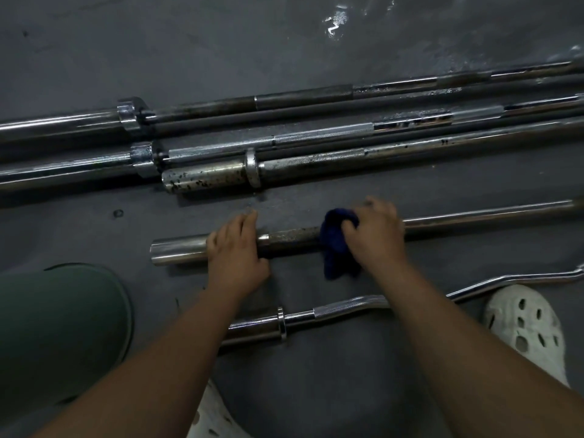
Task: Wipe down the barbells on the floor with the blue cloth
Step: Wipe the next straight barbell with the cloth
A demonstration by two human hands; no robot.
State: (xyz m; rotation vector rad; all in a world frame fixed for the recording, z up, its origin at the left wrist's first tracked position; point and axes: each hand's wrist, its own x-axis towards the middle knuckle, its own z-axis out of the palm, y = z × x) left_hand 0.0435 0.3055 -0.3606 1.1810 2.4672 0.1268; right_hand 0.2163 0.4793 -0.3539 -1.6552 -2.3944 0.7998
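A steel barbell (290, 237) lies across the dark floor in front of me, its sleeve end rusty and spotted. My left hand (235, 248) grips it near the left end, fingers curled over the top. My right hand (374, 230) holds the dark blue cloth (336, 245) wrapped round the bar just right of the rusty stretch; part of the cloth hangs down onto the floor. Three more straight barbells (316, 139) lie side by side farther away. A curl bar (344, 306) lies nearer to me, under my forearms.
A white perforated clog (526, 327) is at the lower right, another (215, 415) at the bottom centre. A knee in green shorts (60, 327) fills the lower left. The grey rubber floor (221, 52) has a wet shiny patch (336, 22) at the top right.
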